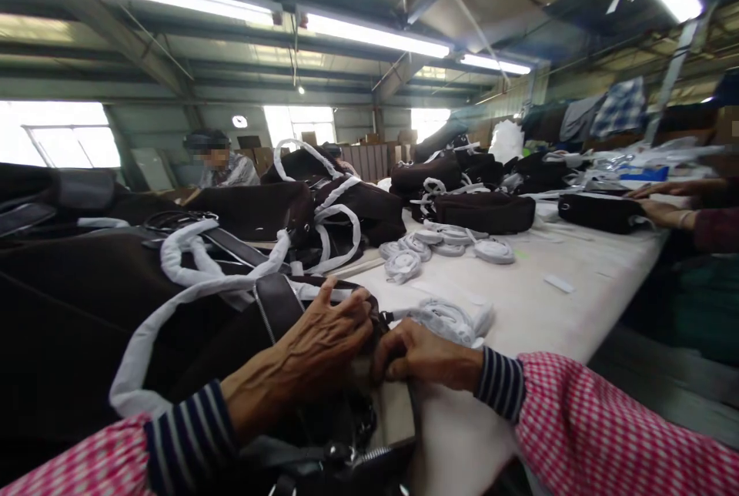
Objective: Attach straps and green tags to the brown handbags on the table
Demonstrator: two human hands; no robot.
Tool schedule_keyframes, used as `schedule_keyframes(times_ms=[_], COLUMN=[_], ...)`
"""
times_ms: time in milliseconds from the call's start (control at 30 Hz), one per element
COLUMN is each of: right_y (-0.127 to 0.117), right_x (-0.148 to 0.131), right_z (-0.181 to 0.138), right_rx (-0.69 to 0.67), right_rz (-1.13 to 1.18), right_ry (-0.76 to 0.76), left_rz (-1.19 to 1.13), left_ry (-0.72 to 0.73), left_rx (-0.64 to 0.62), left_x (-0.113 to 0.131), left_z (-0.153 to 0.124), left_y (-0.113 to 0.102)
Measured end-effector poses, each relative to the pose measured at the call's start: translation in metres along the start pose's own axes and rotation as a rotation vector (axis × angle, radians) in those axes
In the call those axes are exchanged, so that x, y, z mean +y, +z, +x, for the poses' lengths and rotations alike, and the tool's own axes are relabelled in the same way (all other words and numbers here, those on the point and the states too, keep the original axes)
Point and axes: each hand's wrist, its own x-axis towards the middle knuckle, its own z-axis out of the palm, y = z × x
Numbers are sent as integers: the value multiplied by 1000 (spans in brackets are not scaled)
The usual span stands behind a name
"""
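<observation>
A dark brown bag (104,303) with white-wrapped straps (190,265) lies in front of me on the white table (536,303). My left hand (323,342) rests on its near edge with the fingers curled over the top. Just to the right, my right hand (416,353) is closed in a pinch on the bag's edge near a metal fitting. What the fingertips hold is hidden. A bundle of white wrapping (450,319) lies just behind my right hand.
More dark bags (485,211) are piled along the table, with coils of white wrapping (450,238) in the middle. A co-worker's hands (663,199) touch a bag (600,212) at the far right. Another person (222,161) sits at the back left.
</observation>
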Motion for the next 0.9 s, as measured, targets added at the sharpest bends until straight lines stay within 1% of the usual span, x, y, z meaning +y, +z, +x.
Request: schedule_keyframes(times_ms=[67, 133, 200, 267, 333, 433, 467, 500, 567, 667, 800, 900], right_y=[-1, -3, -7, -11, -14, -13, -11, -8, -2, 6, 13, 18], right_x=[-4, -5, -4, -2, -2, -7, -9, -11, -15, -15, -10, -11], right_z=[-17, -30, -34, -34, -34, -39, -40, -39, -31, -3, 33, 40], right_rx=[-101, -171, -205, -175, -58, 213, 276, 310, 306, 229, 127, 81], right_rz=[48, 94, 113, 60, -96, -526, -673, -800, -986, -1192, -1380, -1515], right_ry=[35, 48, 68, 59, -14, -164, -196, -218, -220, -160, -99, -105], left_rz=[-53, -113, -173, -234, -306, -394, -412, -426, -455, -500, -540, -542], left_ry=[10, 5, -1, -9, -45, -124, -141, -155, -183, -243, -305, -331], left_rx=[-9, -24, -62, -109, -133, -123, -111, -100, -95, -102, -81, -38], left_x=[13, 20, 18, 8, -4, -12, -12, -12, -10, -10, -13, -13], left_z=[3, 10, 18, 24, 26, 20, 17, 16, 15, 16, 16, 13], left_y=[-10, -16, -18, -12, 0, 21, 26, 31, 35, 36, 37, 40])
